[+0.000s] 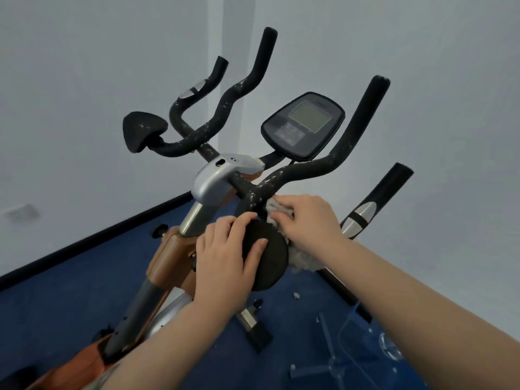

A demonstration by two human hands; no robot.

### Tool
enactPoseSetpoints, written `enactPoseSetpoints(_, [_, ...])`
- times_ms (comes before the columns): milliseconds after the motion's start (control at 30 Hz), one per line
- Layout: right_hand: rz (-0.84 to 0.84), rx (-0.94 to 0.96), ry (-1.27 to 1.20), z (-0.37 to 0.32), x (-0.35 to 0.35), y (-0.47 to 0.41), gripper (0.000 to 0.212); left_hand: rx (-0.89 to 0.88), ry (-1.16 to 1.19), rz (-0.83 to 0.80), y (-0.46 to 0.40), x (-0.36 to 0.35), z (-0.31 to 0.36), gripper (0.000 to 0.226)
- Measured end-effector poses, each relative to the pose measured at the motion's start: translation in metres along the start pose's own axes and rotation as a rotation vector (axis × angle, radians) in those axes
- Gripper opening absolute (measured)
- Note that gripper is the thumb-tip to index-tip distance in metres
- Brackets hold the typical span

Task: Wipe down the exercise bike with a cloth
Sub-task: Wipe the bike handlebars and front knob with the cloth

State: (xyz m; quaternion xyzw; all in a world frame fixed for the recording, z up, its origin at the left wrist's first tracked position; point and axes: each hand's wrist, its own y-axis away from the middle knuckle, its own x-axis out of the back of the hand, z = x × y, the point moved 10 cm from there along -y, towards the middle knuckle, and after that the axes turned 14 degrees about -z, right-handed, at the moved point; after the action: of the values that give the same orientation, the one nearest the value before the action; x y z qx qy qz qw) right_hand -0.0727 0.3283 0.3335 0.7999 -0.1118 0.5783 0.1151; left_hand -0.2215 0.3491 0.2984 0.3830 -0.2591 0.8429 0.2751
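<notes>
Head view: both bare forearms reach up from the bottom edge toward the bike (213, 178), which fills the middle of the frame against pale walls and a blue floor (70, 291).

The left hand (228, 257) comes in from 6 o'clock, wrist nearly straight, palm down. It lies on the round black elbow pad (267, 257), fingers (242, 223) curled over the pad's far rim at 11 o'clock and the thumb stretched flat across its top. So the fingers grasp the pad, steadying it.

The right hand (306, 220) comes in from 4 o'clock, forearm long and slanted, wrist bent a little downward. Its fingers are clenched on a grey, fluffy cloth (281, 212), pressing it against the black foam handlebar (284, 175) just where the bar forks above the pad. More of the cloth hangs below the wrist, at 3 o'clock of the pad.

The handlebar foam is flecked with white marks. The console (304, 125) sits at 12 o'clock of the right hand, well apart from it. A second elbow pad (143, 130) stands at 10 o'clock.
</notes>
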Motion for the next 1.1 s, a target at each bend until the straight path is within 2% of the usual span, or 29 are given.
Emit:
enactPoseSetpoints(133, [-0.046, 0.033, 0.117, 0.015, 0.009, 0.030, 0.032, 0.003, -0.010, -0.017, 0.000, 0.001, 0.000, 0.042])
enactPoseSetpoints(233, [-0.022, 0.015, 0.177, 0.019, 0.010, 0.032, 0.028, 0.007, 0.007, -0.012, 0.000, 0.000, 0.000, 0.041])
enactPoseSetpoints(434, [0.013, 0.001, -0.036, 0.002, 0.004, -0.002, 0.019, 0.001, -0.005, 0.007, 0.001, 0.000, 0.001, 0.042])
enactPoseSetpoints(634, [0.019, 0.137, 0.122, 0.011, 0.012, 0.051, 0.013, 0.069, 0.038, -0.009, -0.005, 0.003, 0.010, 0.031])
enactPoseSetpoints(700, [-0.038, 0.237, 0.165, 0.017, 0.018, 0.069, 0.022, 0.005, 0.023, -0.008, -0.014, 0.003, 0.032, 0.023])
enactPoseSetpoints(767, [-0.047, 0.372, 0.226, 0.020, 0.026, 0.086, 0.023, -0.115, 0.002, -0.034, -0.026, -0.002, 0.062, 0.024])
enactPoseSetpoints(834, [0.041, 0.411, 0.263, 0.030, 0.047, 0.092, 0.020, -0.206, 0.027, -0.142, -0.042, -0.014, 0.082, 0.027])
enactPoseSetpoints(900, [0.261, 0.352, 0.267, 0.049, 0.087, 0.094, 0.025, -0.245, -0.006, -0.248, -0.054, -0.028, 0.092, 0.025])
enactPoseSetpoints(967, [0.431, 0.296, 0.275, 0.064, 0.113, 0.095, 0.026, -0.234, -0.069, -0.268, -0.061, -0.034, 0.091, 0.026])
enactPoseSetpoints(1001, [0.456, 0.277, 0.269, 0.066, 0.112, 0.093, 0.020, -0.221, -0.096, -0.268, -0.063, -0.035, 0.089, 0.032])
enactPoseSetpoints(1101, [0.361, 0.255, 0.272, 0.059, 0.079, 0.084, 0.028, -0.227, -0.170, -0.248, -0.063, -0.038, 0.091, 0.050])
